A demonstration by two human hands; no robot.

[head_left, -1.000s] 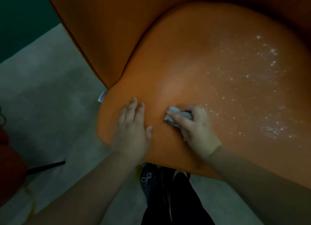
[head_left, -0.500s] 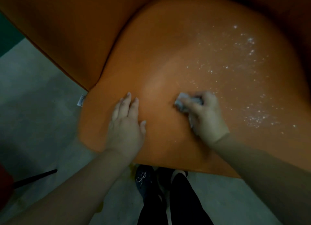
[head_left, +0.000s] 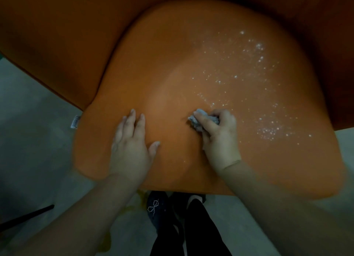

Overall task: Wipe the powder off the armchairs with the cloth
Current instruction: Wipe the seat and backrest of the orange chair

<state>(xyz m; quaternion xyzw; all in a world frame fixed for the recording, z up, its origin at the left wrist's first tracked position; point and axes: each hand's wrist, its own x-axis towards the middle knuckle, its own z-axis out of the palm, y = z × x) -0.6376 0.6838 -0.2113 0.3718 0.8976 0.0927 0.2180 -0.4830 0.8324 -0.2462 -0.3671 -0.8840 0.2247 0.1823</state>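
Right hand: curled round the cloth, index finger stretched over the wad, pressing it onto the seat; wrist towards the front edge.
Cloth: small, pale grey, crumpled; most of it bunched under the fingers, a corner sticking out to the left of them; touching the seat near its middle, just at the near edge of the powder.
Left hand: flat on the seat, fingers straight and close together, thumb spread to the right, gripping nothing; left of the cloth, apart from it.
Powder: white specks scattered over the right half of the seat, from the far right part down to a denser patch right of the right hand; a few specks between the two hands, near the front edge.
Seat: orange, smooth, rounded; left half looks free of specks.
Armchair shell: darker orange, curving round the seat behind and to the left.
Tag: small, white, hanging at the seat's left edge.
Floor: grey, with yellowish smears below the left forearm.
Shoe: dark, with a glittery bow, just under the seat's front edge; black trouser legs beside it.
Rod: thin, black, lying on the floor at lower left.
Containers: none seen.
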